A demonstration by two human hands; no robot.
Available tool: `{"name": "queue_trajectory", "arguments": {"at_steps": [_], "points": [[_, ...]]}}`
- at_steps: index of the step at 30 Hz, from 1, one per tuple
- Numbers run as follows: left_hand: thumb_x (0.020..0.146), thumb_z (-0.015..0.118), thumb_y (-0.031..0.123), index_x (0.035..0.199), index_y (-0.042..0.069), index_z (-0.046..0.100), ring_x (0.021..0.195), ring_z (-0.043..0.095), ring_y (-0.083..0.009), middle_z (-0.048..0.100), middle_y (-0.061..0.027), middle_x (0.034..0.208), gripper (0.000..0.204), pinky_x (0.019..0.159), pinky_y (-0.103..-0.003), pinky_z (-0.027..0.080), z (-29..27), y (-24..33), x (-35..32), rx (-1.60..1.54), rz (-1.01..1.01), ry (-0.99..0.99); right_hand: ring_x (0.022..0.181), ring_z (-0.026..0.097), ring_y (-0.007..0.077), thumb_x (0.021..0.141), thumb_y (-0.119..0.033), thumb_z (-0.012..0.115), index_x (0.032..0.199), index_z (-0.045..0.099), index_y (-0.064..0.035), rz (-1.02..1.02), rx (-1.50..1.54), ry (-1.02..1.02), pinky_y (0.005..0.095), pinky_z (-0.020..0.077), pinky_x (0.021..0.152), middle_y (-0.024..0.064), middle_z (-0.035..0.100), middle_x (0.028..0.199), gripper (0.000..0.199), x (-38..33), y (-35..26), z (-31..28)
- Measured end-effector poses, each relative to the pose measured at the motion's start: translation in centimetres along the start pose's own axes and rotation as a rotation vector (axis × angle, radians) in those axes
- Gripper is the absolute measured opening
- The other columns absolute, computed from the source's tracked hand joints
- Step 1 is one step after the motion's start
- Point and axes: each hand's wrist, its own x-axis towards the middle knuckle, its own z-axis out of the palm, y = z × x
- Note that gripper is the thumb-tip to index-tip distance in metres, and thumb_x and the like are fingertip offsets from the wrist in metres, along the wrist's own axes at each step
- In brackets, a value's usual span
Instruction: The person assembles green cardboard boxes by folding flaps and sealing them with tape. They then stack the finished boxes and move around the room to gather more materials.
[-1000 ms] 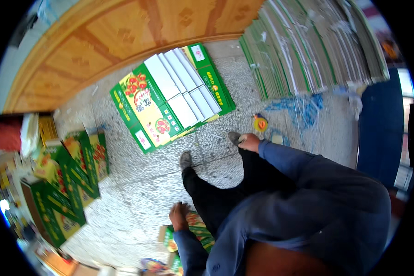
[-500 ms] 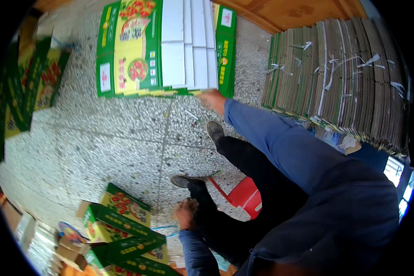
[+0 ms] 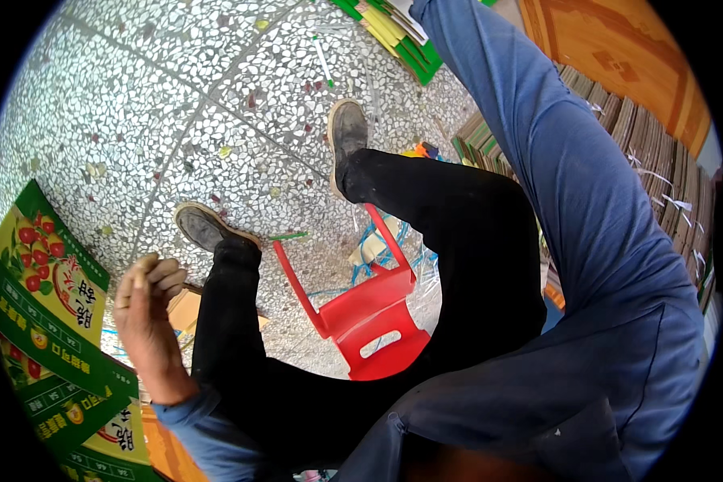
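My left hand (image 3: 149,333) hovers at the left, beside my left knee, with its fingers loosely bent and nothing visible in them. Next to it stand folded-up green and yellow cartons (image 3: 52,273) printed with red fruit. Over the upper edge my right sleeve (image 3: 510,104) runs out of the picture, so my right hand is hidden. Close to that sleeve, a corner of the stack of flat green cartons (image 3: 398,36) shows at the top.
A red plastic stool (image 3: 373,321) stands between my legs, with blue strapping (image 3: 369,249) on the floor by it. Tied bundles of flat cardboard (image 3: 651,153) line the right side beside a brown wooden panel (image 3: 618,56). Terrazzo floor (image 3: 209,153) spreads around my shoes.
The view has shifted, so the flat carton stack has slid up mostly out of the picture. My right hand has left view with it. My left hand appears larger and further left.
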Motion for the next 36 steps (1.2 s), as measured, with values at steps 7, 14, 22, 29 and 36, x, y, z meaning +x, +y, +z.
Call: {"name": "queue_trajectory", "arguments": {"at_steps": [7, 14, 22, 29, 36], "points": [[0.099, 0.047, 0.018, 0.115, -0.008, 0.058, 0.086, 0.066, -0.023, 0.067, -0.0191, 0.096, 0.032, 0.081, -0.033, 0.053, -0.4, 3.3, -1.5, 0.057, 0.33, 0.026, 0.117, 0.044, 0.0415, 0.093, -0.038, 0.05, 0.134, 0.04, -0.0094, -0.089, -0.143, -0.183, 0.0546, 0.0406, 0.094, 0.0116, 0.043, 0.139, 0.05, -2.4, -0.7, -0.1], [0.098, 0.049, 0.017, 0.112, -0.007, 0.058, 0.083, 0.065, -0.0206, 0.067, -0.0156, 0.09, 0.03, 0.079, -0.033, 0.051, 0.6, 4.3, -5.2, 0.215, 0.554, 0.109, 0.075, 0.05, 0.0319, 0.092, -0.031, 0.056, 0.109, 0.05, -0.0043, -0.415, -0.107, -0.258, 0.0447, 0.0471, 0.071, 0.0099, 0.05, 0.085, 0.032, -2.1, 0.4, -0.2], [0.093, 0.056, 0.015, 0.11, -0.008, 0.059, 0.081, 0.066, -0.0232, 0.067, -0.0179, 0.088, 0.029, 0.074, -0.039, 0.055, 2.2, 3.0, -8.5, 0.409, 0.636, 0.134, 0.093, 0.065, 0.037, 0.093, -0.02, 0.055, 0.115, 0.054, 0.0038, -0.412, 0.066, 0.021, 0.0451, 0.0537, 0.081, 0.0237, 0.062, 0.105, 0.032, -5.5, 2.5, 1.9], [0.093, 0.059, 0.017, 0.106, -0.007, 0.06, 0.076, 0.066, -0.0217, 0.068, -0.0151, 0.084, 0.028, 0.072, -0.033, 0.053, 4.6, 3.8, -8.2, 0.396, 0.663, 0.108, 0.098, 0.063, 0.0409, 0.094, -0.026, 0.059, 0.119, 0.05, 0.0094, -0.195, 0.333, -0.067, 0.0449, 0.0548, 0.083, 0.0272, 0.058, 0.11, 0.044, -9.2, 0.0, 4.1], [0.097, 0.052, 0.009, 0.116, -0.01, 0.058, 0.092, 0.066, -0.026, 0.067, -0.0189, 0.1, 0.028, 0.085, -0.037, 0.054, 3.7, 4.8, -8.7, 0.391, 0.577, 0.044, 0.092, 0.066, 0.0319, 0.086, -0.021, 0.068, 0.119, 0.055, 0.0061, -0.28, 0.228, 0.039, 0.0349, 0.0549, 0.08, 0.0216, 0.064, 0.107, 0.045, -7.7, 0.3, 5.9]]}}
